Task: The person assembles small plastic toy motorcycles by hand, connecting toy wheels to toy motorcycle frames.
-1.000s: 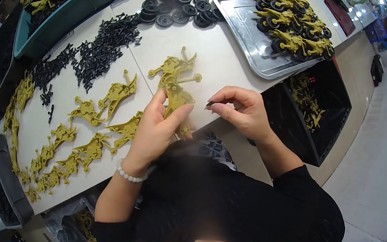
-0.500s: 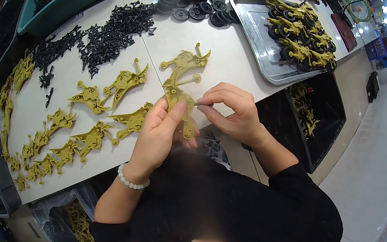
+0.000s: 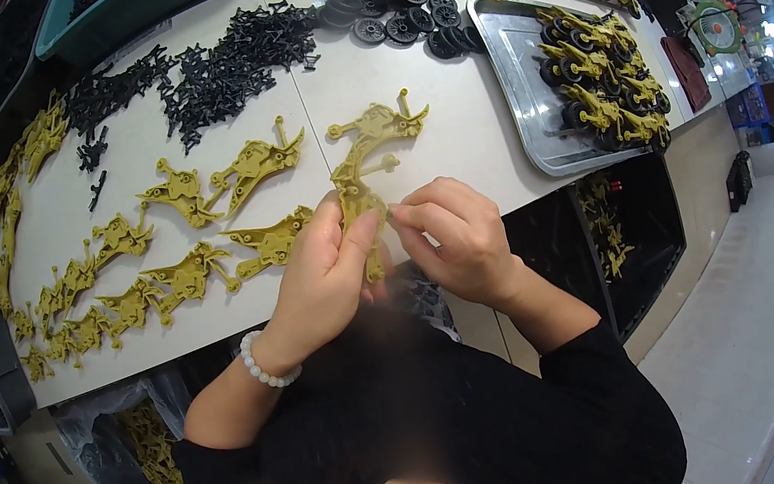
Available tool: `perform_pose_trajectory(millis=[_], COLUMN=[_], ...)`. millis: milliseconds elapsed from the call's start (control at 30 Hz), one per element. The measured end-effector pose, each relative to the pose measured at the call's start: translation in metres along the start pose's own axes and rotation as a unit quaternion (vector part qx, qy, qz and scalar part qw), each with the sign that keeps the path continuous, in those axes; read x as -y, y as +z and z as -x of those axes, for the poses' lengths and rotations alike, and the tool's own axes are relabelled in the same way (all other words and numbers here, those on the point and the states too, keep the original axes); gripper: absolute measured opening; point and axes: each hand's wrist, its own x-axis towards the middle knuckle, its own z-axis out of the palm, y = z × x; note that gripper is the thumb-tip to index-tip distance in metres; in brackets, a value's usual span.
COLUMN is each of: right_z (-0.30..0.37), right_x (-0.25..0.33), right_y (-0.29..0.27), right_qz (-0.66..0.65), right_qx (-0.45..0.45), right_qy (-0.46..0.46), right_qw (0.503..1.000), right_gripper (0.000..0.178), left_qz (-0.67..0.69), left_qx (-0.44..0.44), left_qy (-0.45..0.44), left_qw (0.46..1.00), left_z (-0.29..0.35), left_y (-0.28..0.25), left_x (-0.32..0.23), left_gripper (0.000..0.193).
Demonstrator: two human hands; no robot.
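My left hand (image 3: pixel 316 273), with a white bead bracelet on its wrist, grips a yellow moulded plastic part (image 3: pixel 351 205) over the table's front edge. The thumb presses on its face. My right hand (image 3: pixel 462 235) is closed in a pinch against the right side of that part, and its fingertips hide whatever is between them. Just beyond, another yellow plastic part (image 3: pixel 378 124) lies on the table, partly overlapped by the held one in the view. More yellow parts (image 3: pixel 271 242) lie in two rows to the left.
Small black plastic pieces (image 3: pixel 225 80) are heaped at the back, beside black toy wheels (image 3: pixel 398 25). A metal tray (image 3: pixel 519 104) at the right holds yellow assemblies with wheels. A black crate (image 3: pixel 650 271) stands below it; a teal bin (image 3: pixel 148 11) stands far left.
My right fingertips have moved slightly left, closer against the yellow part. The small dark thing that showed at their tips is now hidden. The view has shifted a little.
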Motion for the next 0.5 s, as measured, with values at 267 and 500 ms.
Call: perform_pose_trajectory(millis=[267, 500], right_z=[-0.036, -0.117], right_x=[-0.023, -0.083], right_y=[-0.015, 0.009], right_qz=[-0.179, -0.029], right_qx=[0.137, 0.114], right_qy=[0.117, 0.141], right_qw=[0.967, 0.983], right_gripper=[0.017, 0.017], left_qz=[0.180, 0.228], left_qx=[0.001, -0.013], left_qy=[-0.025, 0.009], left_qw=[0.983, 0.974], left_z=[0.005, 0.025], left_y=[-0.025, -0.049], left_x=[0.011, 0.016], left_gripper=[0.022, 0.026])
